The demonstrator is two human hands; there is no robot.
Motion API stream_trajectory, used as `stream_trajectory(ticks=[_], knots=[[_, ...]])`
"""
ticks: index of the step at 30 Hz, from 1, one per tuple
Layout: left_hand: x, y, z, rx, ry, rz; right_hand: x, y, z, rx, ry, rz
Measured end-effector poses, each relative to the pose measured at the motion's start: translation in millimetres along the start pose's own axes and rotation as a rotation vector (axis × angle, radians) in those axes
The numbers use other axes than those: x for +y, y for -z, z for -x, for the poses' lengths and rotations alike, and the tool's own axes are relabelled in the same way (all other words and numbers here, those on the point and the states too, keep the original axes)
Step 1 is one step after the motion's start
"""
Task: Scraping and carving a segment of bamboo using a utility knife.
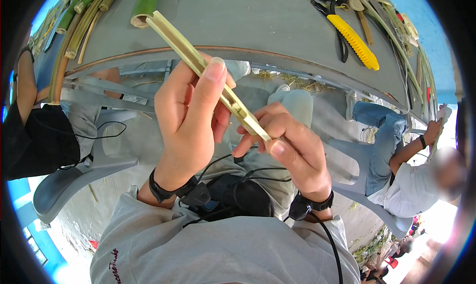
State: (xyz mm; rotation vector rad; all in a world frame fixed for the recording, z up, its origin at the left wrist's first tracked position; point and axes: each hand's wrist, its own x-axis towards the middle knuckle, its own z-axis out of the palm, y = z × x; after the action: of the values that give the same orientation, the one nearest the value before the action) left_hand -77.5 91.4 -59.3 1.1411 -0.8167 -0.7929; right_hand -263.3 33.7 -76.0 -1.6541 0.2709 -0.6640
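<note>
Nearest: grey sleeves at lower edge, black wrist straps w/ cables on both forearms; a small black device sat in the lap between them.
Left hand [191, 120]: was closed round the mid-length of a split bamboo strip [208, 75], thumb laid flat along its upper face, fingers wrapped behind. Clamped, not loose.
Right hand [292, 150]: pinched the strip's near end btw thumb and fingertips; end just poked past the thumb.
Strip position: held in air above the lap, slanting from right hand up-left, far end reaching over the edge of the grey table [277, 36]. Not resting on anything as far as could be seen.
Handling (judgement): prob. light & stiff, pale green-yellow, channel-shaped. Split edges likely sharp/splintery, so better gripped on flat faces than along edges. Thin walls might crack further along the grain if twisted. Looked dry, so not slippery.
Best hold (judgement): one hand mid-length, other at the end, as was done; gave control of bend.
On table: green bamboo stalks [89, 11] at left, a cut bamboo tube [145, 6] beside the strip's tip, yellow utility knife [354, 41] to the right, more slivers beyond.
Others: seated person in jeans [396, 155] at right, another's arm at left edge; both well apart from the strip.
</note>
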Motion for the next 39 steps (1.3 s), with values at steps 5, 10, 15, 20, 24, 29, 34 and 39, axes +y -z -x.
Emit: stream_trajectory(ticks=[5,10,15,20,24,29,34,39], knots=[[-0.8,9.8,0.3,0.021,0.086,0.042,2.9,-1.2,-1.9,-0.052,0.135,0.068],[6.6,12.6,-13.2,0.249,-0.042,0.212,3.9,6.4,2.5,-0.129,0.148,0.037],[46.9,93.9,-45.7,0.286,-0.331,0.276,-7.7,23.1,42.8,0.093,-0.026,-0.092],[7.5,118.4,-20.9,0.105,-0.191,0.094,17.2,56.5,70.5,0.266,-0.546,0.116],[-30.0,67.3,10.8,-0.34,-0.002,-0.231,68.0,89.5,67.4,0.182,-0.63,0.205],[-101.9,46.7,-8.0,-0.878,0.363,-0.326,154.3,117.4,53.2,0.207,-0.685,0.067],[-241.1,46.9,-36.3,-0.581,0.696,0.174,207.5,105.2,63.0,0.395,-0.456,0.209],[-282.1,55.2,-36.6,-0.416,0.721,0.379,203.8,102.6,75.2,0.483,-0.423,-0.066]])
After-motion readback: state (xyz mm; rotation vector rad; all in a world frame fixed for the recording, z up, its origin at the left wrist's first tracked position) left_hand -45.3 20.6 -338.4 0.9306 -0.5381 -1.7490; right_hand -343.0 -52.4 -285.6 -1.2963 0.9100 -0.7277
